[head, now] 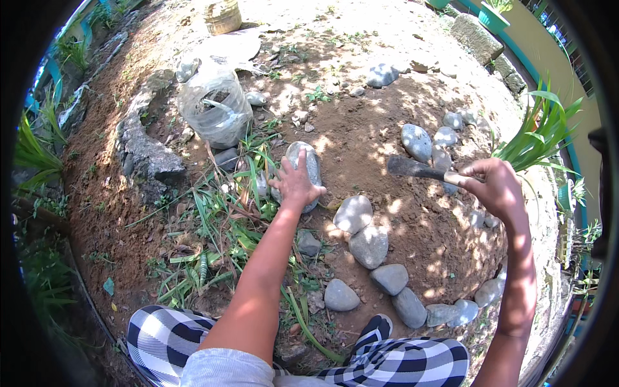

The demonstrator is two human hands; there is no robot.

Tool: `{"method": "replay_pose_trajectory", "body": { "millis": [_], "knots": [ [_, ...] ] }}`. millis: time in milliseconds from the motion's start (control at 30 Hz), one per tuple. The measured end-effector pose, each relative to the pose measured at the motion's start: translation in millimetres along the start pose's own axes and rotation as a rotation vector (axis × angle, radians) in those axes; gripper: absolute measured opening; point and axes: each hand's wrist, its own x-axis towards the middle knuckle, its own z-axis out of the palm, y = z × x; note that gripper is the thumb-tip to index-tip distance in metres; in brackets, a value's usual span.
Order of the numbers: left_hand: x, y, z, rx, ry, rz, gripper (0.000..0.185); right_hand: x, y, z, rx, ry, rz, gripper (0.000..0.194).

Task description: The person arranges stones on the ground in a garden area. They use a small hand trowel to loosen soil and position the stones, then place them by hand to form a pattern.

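My left hand (296,184) reaches over a large oval grey stone (309,159), fingers spread across its upper surface; whether it grips the stone is not clear. In my right hand (493,186) is a short tool with a dark, narrow metal blade (411,168), held above the soil and pointing left. A curved row of rounded stones runs below, with a pale stone (353,214), a broad grey stone (369,246) and a darker one (390,279) among them. A further stone (341,295) lies just left of that row. More stones, one of them speckled (416,142), lie near the blade.
A cut-open clear plastic container (216,109) stands at the upper left, beside a curved piece of broken concrete (145,140). Pulled grass and leaves (217,232) lie left of my left arm. A leafy green plant (541,130) grows at the right. A weathered bucket (222,17) stands far back.
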Motion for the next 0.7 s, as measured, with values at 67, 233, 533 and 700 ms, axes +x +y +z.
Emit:
{"method": "replay_pose_trajectory", "body": {
  "millis": [67,233,533,700],
  "knots": [
    [5.9,-1.2,-0.9,0.036,-0.016,-0.001,0.123,8.0,-5.7,-0.7,0.016,-0.180,0.051,0.030],
    [6.5,36.7,5.5,0.034,-0.046,0.082,0.120,69.0,10.4,119.0,0.062,-0.342,0.159,0.037],
    [17.3,17.3,16.7,-0.010,0.048,0.130,0.126,44.3,68.6,199.1,0.460,-0.153,0.053,0.026],
    [-12.1,3.7,6.1,-0.019,-0.019,0.126,0.131,15.3,18.8,73.0,0.325,-0.084,0.000,0.033]
  ]
}}
